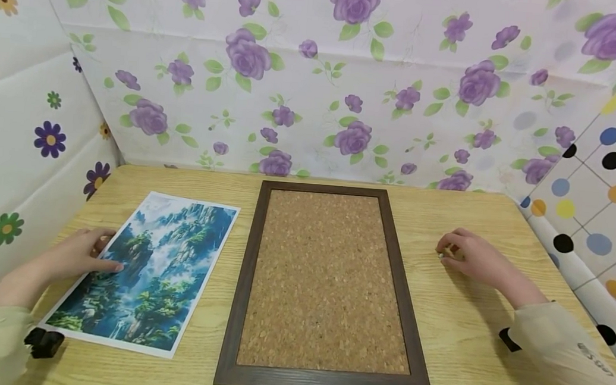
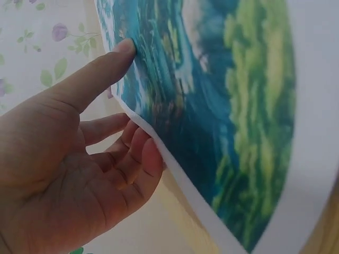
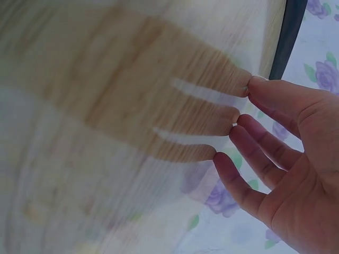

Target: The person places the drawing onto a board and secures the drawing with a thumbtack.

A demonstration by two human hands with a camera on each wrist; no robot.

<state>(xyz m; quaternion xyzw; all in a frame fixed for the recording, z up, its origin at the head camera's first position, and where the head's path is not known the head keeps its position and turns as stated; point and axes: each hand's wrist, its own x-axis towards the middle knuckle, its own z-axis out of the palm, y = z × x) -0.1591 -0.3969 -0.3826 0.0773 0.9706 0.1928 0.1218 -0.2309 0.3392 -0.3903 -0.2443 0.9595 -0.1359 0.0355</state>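
Note:
On the left of the table lies a landscape print [image 1: 147, 265] of blue misty mountains and green trees with a white border. My left hand [image 1: 81, 254] grips its left edge. In the left wrist view the thumb [image 2: 108, 69] lies on the picture side, the other fingers [image 2: 143, 151] under the lifted edge. My right hand [image 1: 470, 257] is right of a dark-framed cork board [image 1: 329, 277]. Its slightly bent, spread fingertips [image 3: 235, 129] touch the tabletop. A tiny pale spot shows by them; I cannot tell what it is.
The wood-grain table [image 1: 462, 358] carries the board flat in its middle. Flower-patterned cloth [image 1: 304, 97] hangs behind it, and a dotted cloth [image 1: 601, 219] stands along the right side. Black wrist devices [image 1: 44, 342] sit by both sleeves.

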